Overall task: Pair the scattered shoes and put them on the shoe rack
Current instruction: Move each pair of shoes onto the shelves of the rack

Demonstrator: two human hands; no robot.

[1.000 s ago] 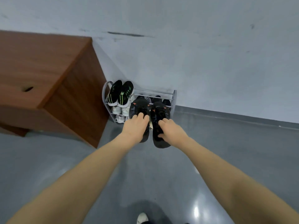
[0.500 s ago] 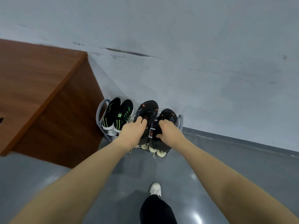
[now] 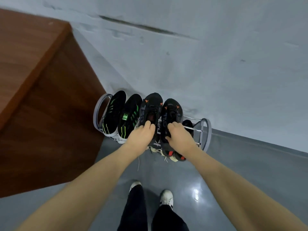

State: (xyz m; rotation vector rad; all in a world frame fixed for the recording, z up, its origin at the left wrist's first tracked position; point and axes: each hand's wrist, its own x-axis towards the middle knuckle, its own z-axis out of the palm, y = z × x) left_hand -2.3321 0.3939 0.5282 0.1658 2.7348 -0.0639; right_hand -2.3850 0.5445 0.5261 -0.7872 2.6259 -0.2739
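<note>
Wall (image 3: 216,55), grey and scuffed, fills the back of the room, and a shiny grey floor (image 3: 241,172) runs up to it. A big brown wooden cabinet (image 3: 41,105) stands on the left. Beside it, against the wall, is a small metal shoe rack (image 3: 205,130) with round ends. On its top shelf sit two black shoes with green stripes (image 3: 122,115), side by side, toes to the wall. Right next to them are two black shoes with orange marks (image 3: 162,109), also on the top shelf. The person's left hand (image 3: 141,136) grips the heel of the left one, fingers curled into the opening. The right hand (image 3: 179,137) grips the heel of the right one the same way. More shoes (image 3: 175,155) peek out from the lower shelves. Below, the person's black trousers (image 3: 138,212) and white shoes (image 3: 166,197) show.
</note>
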